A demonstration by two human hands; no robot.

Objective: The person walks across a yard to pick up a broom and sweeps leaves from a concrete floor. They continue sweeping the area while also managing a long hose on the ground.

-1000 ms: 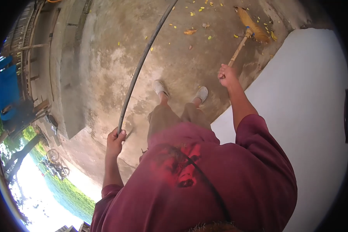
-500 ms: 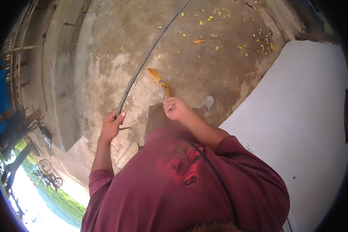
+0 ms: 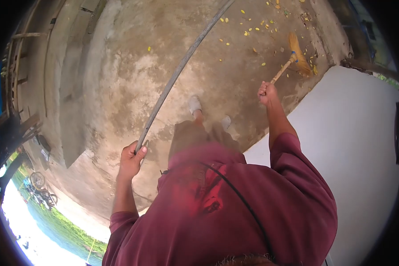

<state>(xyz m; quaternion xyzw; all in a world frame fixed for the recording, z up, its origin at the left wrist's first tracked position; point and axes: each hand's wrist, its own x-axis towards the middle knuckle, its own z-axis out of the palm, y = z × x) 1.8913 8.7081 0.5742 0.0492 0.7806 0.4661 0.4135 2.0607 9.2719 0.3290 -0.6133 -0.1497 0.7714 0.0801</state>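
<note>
My left hand [image 3: 131, 159] is wrapped round the lower end of a long grey pole [image 3: 175, 77], which rises away from me and runs out of view at the top. Beside that thumb shows a thin grey loop [image 3: 146, 153]. Out to the right, my right hand [image 3: 267, 92] is closed on the short wooden handle of a broom [image 3: 300, 55]. Its yellow-brown bristles fan out over the floor among fallen leaves, and blue binding shows where they meet the handle.
Small yellow leaves [image 3: 247, 32] lie scattered over the stained concrete floor [image 3: 119, 88]. At the right stands a large white surface [image 3: 337, 146]. A raised concrete ledge [image 3: 73, 102] runs along the left, with a parked motorcycle [image 3: 42, 190] beyond. Both my shoes [image 3: 194, 104] show below.
My right hand has swung the broom from near my body out to the upper right, among the leaves. The left hand still holds the pole, and my view has shifted as both shoes now show.
</note>
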